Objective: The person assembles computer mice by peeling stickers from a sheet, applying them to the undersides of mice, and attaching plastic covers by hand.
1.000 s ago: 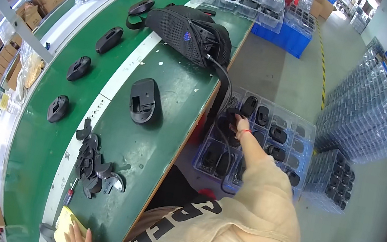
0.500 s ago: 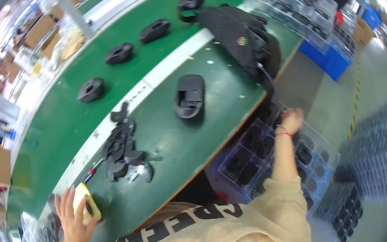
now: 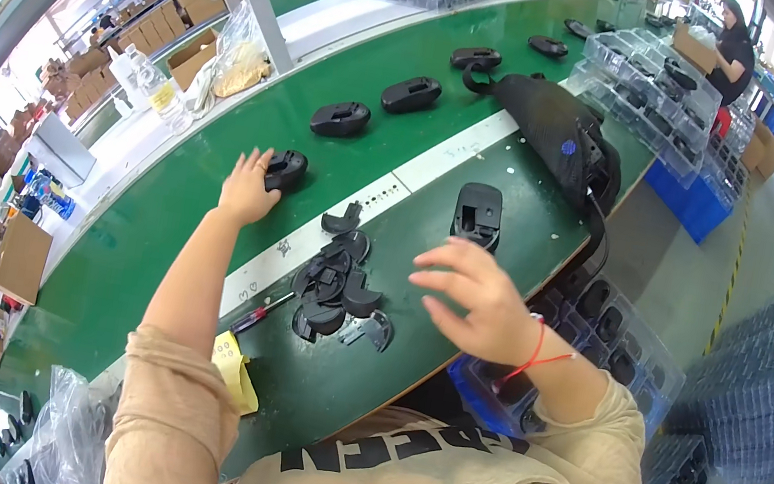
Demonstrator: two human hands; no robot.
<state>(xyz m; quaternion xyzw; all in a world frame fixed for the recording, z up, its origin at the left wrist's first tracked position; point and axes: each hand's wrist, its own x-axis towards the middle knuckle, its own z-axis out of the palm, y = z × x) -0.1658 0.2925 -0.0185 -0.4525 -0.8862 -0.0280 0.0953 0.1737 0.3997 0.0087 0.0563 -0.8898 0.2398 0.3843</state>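
Observation:
My left hand point(image 3: 249, 190) is over the green belt, its fingers closed about the near end of a black computer mouse point(image 3: 288, 172). My right hand point(image 3: 481, 303) hovers above the workbench with fingers apart and nothing in them. Just beyond its fingertips lies another black mouse, underside up point(image 3: 479, 212), with an open compartment. Between my arms sits a pile of curved black covers point(image 3: 330, 279), with a greyish clear piece point(image 3: 369, 330) at its near edge. A screwdriver point(image 3: 260, 313) and a yellow pad point(image 3: 233, 372) lie by my left forearm.
More black mice point(image 3: 410, 95) stand along the belt. A black bag point(image 3: 557, 127) rests at the bench's far right. Clear trays point(image 3: 646, 91) are stacked beyond it; others point(image 3: 635, 368) sit below the bench edge. A person point(image 3: 733, 54) stands far right.
My left hand has gone from beside the yellow pad to a mouse on the belt. My right hand has come from the trays back over the bench, and the view has shifted.

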